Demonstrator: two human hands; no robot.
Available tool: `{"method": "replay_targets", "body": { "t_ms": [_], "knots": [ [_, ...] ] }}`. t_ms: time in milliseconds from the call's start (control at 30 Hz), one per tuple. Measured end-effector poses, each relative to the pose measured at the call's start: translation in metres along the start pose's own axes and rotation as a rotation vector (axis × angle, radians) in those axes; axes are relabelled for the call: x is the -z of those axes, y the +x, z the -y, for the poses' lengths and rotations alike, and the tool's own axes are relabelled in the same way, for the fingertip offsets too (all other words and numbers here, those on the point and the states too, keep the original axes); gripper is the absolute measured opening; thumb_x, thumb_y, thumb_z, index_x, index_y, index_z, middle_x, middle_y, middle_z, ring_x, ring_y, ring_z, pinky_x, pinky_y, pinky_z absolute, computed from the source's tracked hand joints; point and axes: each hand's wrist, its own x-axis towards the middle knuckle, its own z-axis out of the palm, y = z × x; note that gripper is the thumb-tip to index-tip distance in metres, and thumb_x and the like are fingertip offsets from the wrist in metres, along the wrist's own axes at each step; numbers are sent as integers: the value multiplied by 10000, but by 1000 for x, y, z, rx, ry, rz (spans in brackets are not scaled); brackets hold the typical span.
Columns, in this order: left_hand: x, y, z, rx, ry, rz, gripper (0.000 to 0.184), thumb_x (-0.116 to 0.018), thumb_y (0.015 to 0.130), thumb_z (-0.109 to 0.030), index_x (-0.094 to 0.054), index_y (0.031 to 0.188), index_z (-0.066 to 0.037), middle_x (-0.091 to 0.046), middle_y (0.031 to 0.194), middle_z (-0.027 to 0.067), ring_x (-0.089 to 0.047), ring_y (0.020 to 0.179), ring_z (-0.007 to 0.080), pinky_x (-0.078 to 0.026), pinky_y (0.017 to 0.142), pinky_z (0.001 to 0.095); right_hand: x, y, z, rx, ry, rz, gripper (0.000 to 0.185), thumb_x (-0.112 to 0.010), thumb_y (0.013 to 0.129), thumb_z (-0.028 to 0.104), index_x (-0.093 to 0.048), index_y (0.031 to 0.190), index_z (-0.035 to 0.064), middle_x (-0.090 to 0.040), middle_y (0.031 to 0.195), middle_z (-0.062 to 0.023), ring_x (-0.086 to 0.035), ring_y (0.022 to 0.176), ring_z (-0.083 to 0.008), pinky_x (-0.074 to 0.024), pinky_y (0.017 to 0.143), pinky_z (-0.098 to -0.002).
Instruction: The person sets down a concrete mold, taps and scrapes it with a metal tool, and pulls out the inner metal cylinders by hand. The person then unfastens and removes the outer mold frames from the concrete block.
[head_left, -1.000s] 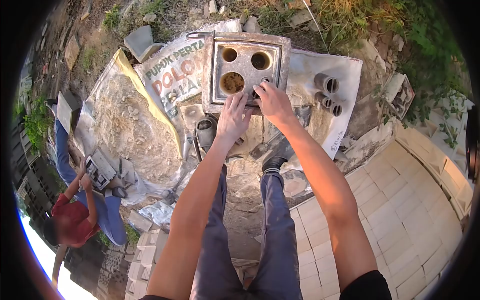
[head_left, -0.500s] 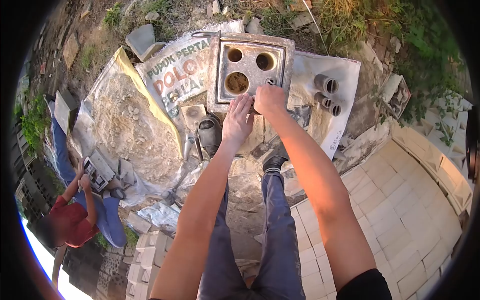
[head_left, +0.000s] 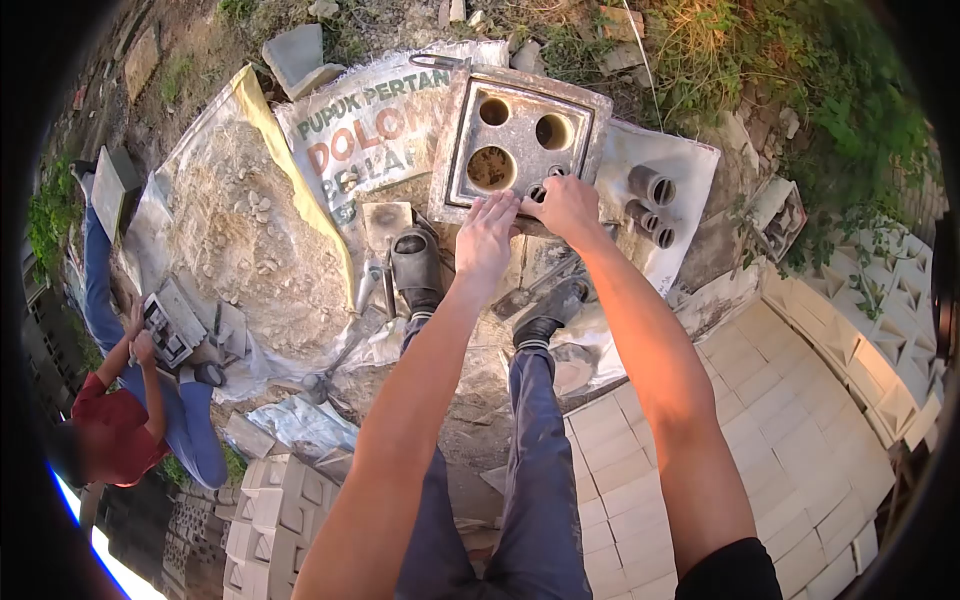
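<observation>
A square, worn mold (head_left: 452,190) with a raised rim lies turned slightly on the sack, with three large round holes in its face. Two small round openings (head_left: 537,193) show near its front right corner. My left hand (head_left: 486,232) lies with fingers stretched against the mold's near edge, below the largest hole. At the near right corner, my right hand (head_left: 568,210) is closed, its fingers bent beside the small openings and its thumb toward my left fingertips. Whatever it grips is hidden under the fingers.
Three dark pipe pieces (head_left: 652,186) stand on the white sack (head_left: 690,160) to the right. Pale powder (head_left: 240,220) is heaped at left. My sandaled feet (head_left: 415,262) are below the mold. A person in red (head_left: 118,430) sits at left; pale blocks (head_left: 740,420) are stacked at right.
In view, the mold has shifted right and tilted clockwise. My right hand has shifted right and its fist has loosened, uncovering a second small opening. My left hand stays at the near edge.
</observation>
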Motion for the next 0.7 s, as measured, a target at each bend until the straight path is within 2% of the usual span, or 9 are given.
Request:
{"method": "replay_targets", "body": {
  "t_ms": [100, 233, 300, 333, 433, 500, 567, 700],
  "knots": [
    [0, -1, 1, -26, -77, -110, 425, -660, 815, -88, -581, 1231, -55, -534, 1363, 67, -472, 1290, 209, -354, 1108, 401, 11, -2, 6, -85, -44, 105, 569, -683, 753, 564, -709, 834, 1, -701, 833, -183, -696, 818, -326, -554, 696, -386],
    [7, 0, 3, -36, -131, -95, 470, -653, 815, -83, -543, 1271, -43, -532, 1355, 104, -473, 1288, 232, -365, 1103, 411, 18, 1, 19, -173, -10, 140, 602, -645, 793, 574, -701, 893, -17, -701, 886, -201, -691, 871, -338, -555, 726, -396],
    [5, -3, 8, -71, -130, -95, 462, -653, 812, -76, -549, 1261, -38, -532, 1355, 102, -469, 1290, 236, -369, 1103, 407, 10, 5, 21, -262, 78, 119, 645, -613, 806, 604, -690, 961, -18, -691, 963, -219, -683, 922, -340, -549, 773, -407],
    [4, -2, 8, -70, -147, -101, 444, -649, 814, -72, -558, 1247, -35, -529, 1358, 105, -469, 1291, 234, -372, 1104, 402, 5, 9, 19, -282, 86, 129, 665, -608, 799, 605, -681, 993, -27, -683, 1012, -224, -675, 952, -343, -542, 810, -411],
    [2, -3, 6, -68, -82, -76, 425, -639, 818, -63, -565, 1235, -34, -519, 1371, 102, -464, 1296, 229, -371, 1105, 398, -1, 12, 8, -278, 139, 171, 654, -627, 781, 578, -676, 1006, -35, -672, 1049, -233, -671, 958, -348, -541, 817, -413],
    [2, 2, 7, -77, -39, -63, 406, -616, 837, -65, -562, 1238, -36, -512, 1379, 99, -452, 1307, 221, -368, 1108, 397, 2, 9, 8, -283, 138, 147, 627, -645, 756, 542, -679, 991, -38, -673, 1033, -243, -672, 945, -352, -543, 807, -418],
    [7, 2, 5, -38, 38, 135, 408, -466, 905, -75, -509, 1309, -41, -425, 1462, 88, -372, 1370, 193, -279, 1156, 361, 4, 3, 13, -328, 167, 117, 612, -659, 732, 526, -686, 983, -31, -679, 998, -243, -674, 927, -353, -547, 796, -422],
    [5, 1, 2, -16, 41, 155, 402, -454, 907, -78, -515, 1304, -50, -417, 1470, 80, -365, 1375, 193, -279, 1155, 363, 13, -8, 16, -359, 214, 56, 596, -689, 697, 518, -698, 931, -29, -690, 934, -230, -681, 899, -350, -548, 784, -425]
  ]
}}
